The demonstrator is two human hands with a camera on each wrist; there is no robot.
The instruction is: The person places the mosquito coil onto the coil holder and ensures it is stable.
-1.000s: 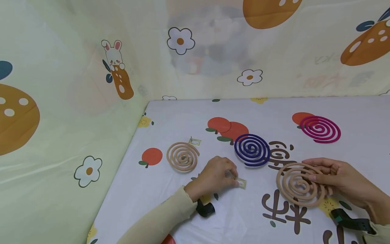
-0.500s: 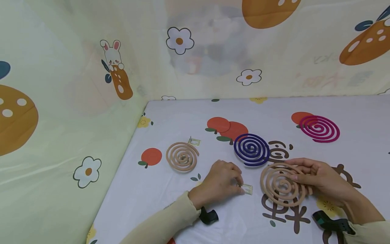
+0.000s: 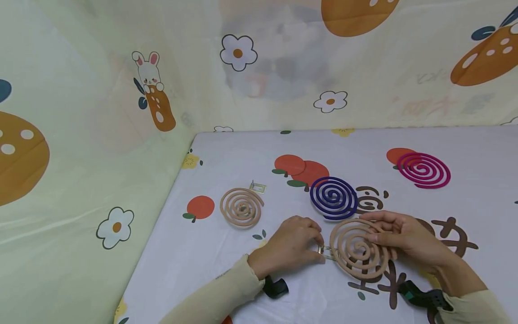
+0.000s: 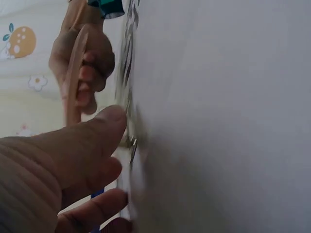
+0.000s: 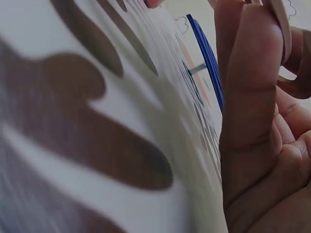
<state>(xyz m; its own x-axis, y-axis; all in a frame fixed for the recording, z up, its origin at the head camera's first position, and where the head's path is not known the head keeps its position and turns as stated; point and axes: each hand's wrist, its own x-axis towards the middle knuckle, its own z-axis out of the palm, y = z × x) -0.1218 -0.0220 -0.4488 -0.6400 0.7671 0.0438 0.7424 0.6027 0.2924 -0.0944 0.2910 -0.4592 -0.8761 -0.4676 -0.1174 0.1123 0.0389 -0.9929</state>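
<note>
My right hand (image 3: pixel 408 238) grips a tan mosquito coil (image 3: pixel 361 246) by its right side, thumb on top. The coil is tilted, its left edge overlapping a small metal coil stand (image 3: pixel 321 249) in the head view. At that stand my left hand (image 3: pixel 289 243) pinches the metal between thumb and fingers, low at the tabletop. In the left wrist view the held coil (image 4: pixel 74 82) shows edge-on above the stand (image 4: pixel 132 141). Just behind the hands sits a navy coil (image 3: pixel 333 198), raised on a post in the right wrist view.
Another tan coil (image 3: pixel 241 208) lies to the left, with a small metal stand (image 3: pixel 258 187) by its upper edge. A magenta coil (image 3: pixel 422 170) is at the back right. A white printed cloth (image 3: pixel 226 157) covers the table, and patterned sheets (image 3: pixel 279 81) rise behind and at left.
My right hand has carried the tan coil leftward, over to the metal stand. My left hand shifted slightly right and down with the stand, then stayed there.
</note>
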